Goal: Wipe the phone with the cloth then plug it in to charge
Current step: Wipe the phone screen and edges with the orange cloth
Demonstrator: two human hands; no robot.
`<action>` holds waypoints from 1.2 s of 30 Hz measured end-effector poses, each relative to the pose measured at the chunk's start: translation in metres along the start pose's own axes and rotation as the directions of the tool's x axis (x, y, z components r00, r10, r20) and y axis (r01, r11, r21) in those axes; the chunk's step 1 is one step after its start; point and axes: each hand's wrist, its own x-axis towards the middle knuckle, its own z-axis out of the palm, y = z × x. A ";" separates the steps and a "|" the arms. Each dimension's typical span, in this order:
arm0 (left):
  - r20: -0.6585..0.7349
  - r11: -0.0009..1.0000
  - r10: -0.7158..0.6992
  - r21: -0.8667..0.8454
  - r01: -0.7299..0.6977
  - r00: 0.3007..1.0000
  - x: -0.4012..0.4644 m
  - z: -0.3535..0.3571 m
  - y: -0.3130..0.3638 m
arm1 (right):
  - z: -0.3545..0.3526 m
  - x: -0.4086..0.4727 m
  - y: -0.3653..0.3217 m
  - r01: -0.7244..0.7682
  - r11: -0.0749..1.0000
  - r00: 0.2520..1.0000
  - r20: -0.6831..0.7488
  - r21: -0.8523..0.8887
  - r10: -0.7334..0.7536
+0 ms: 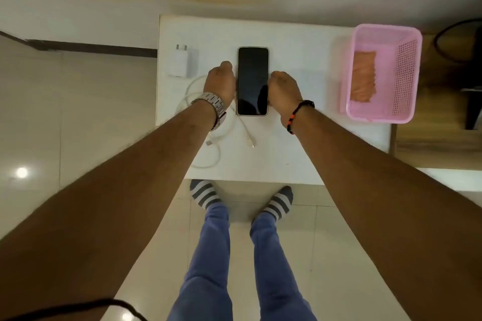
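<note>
A black-screened phone [252,73] lies flat, face up, in the middle of the small white table [300,138]. My left hand [221,81] is against the phone's left edge and my right hand [284,91] against its right edge, fingers curled down beside it. Whether the fingers grip the phone is hidden. A white charger plug [180,62] lies left of the phone. Its white cable [208,148] loops under my left wrist, with loose connector ends near the table's front. An orange cloth [363,77] lies folded inside the pink basket [407,70] at the right.
The table stands against a light wall. A wooden surface [430,143] with dark objects adjoins it on the right. My legs and striped socks stand on the tiled floor below the table's front edge. A dark cord [78,306] crosses the lower left corner.
</note>
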 end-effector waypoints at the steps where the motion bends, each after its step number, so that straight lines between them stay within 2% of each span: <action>1: -0.039 0.999 0.007 -0.050 -0.009 0.999 -0.001 0.001 0.004 | 0.002 0.003 -0.001 0.026 0.999 1.000 -0.014 -0.025 -0.026; 3: -0.049 0.996 -0.027 -0.089 0.023 0.998 0.000 0.003 0.011 | 0.004 0.006 -0.004 0.027 0.997 0.998 -0.051 -0.076 -0.031; 6: 0.009 0.998 -0.056 -0.035 0.056 0.998 -0.003 0.006 0.017 | 0.004 0.004 -0.007 -0.016 0.999 0.998 -0.063 -0.042 0.013; 12: 0.059 0.990 0.002 -0.141 0.007 0.998 -0.019 0.016 0.026 | -0.019 -0.028 -0.019 -0.055 0.974 0.998 0.039 0.220 0.048; 14: 0.198 0.948 -0.045 -0.301 0.104 0.979 -0.028 0.019 0.030 | -0.031 -0.041 -0.024 -0.005 0.960 0.999 0.052 0.279 -0.009; 17: 0.427 0.856 0.018 -0.474 0.207 0.904 -0.036 0.024 0.037 | -0.059 -0.050 -0.026 0.156 0.960 0.982 0.069 0.234 -0.177; 18: 0.471 0.831 0.036 -0.504 0.235 0.882 -0.036 0.026 0.039 | -0.073 -0.050 -0.025 0.244 0.952 0.967 0.033 0.183 -0.254; 20: 0.542 0.796 0.063 -0.534 0.286 0.838 -0.033 0.029 0.041 | -0.107 -0.041 -0.019 0.433 0.898 0.880 -0.176 -0.081 -0.441; 21: 0.572 0.781 0.079 -0.545 0.306 0.817 -0.031 0.031 0.042 | -0.125 -0.034 -0.011 0.460 0.854 0.803 -0.296 -0.244 -0.518; 22: 0.589 0.771 0.092 -0.552 0.317 0.803 -0.031 0.033 0.042 | -0.143 -0.025 -0.002 0.426 0.824 0.732 -0.392 -0.374 -0.557; 23: 0.604 0.763 0.105 -0.558 0.326 0.790 -0.030 0.034 0.042 | -0.159 -0.015 0.008 0.355 0.810 0.699 -0.443 -0.467 -0.562; 24: 0.614 0.758 0.118 -0.564 0.329 0.780 -0.031 0.037 0.042 | -0.172 -0.003 0.020 0.271 0.800 0.713 -0.447 -0.535 -0.540; 26: 0.633 0.741 0.146 -0.579 0.340 0.760 -0.032 0.041 0.042 | -0.185 0.017 0.037 0.151 0.732 0.830 -0.317 -0.664 -0.459; 28: 0.652 0.731 0.166 -0.585 0.352 0.740 -0.033 0.046 0.042 | -0.187 0.027 0.049 0.165 0.585 0.905 -0.114 -0.794 -0.409; 30: 0.664 0.727 0.185 -0.589 0.354 0.724 -0.036 0.049 0.042 | -0.184 0.036 0.055 0.215 0.511 0.893 -0.044 -0.832 -0.449; 32: 0.669 0.722 0.198 -0.593 0.355 0.717 -0.038 0.052 0.042 | -0.185 0.038 0.058 0.200 0.597 0.882 -0.122 -0.777 -0.454; 34: 0.664 0.719 0.204 -0.601 0.350 0.719 -0.042 0.054 0.043 | -0.187 0.036 0.058 0.164 0.708 0.896 -0.197 -0.687 -0.398; 36: 0.650 0.721 0.200 -0.604 0.339 0.733 -0.046 0.055 0.045 | -0.190 0.030 0.048 0.180 0.812 0.868 -0.298 -0.556 -0.397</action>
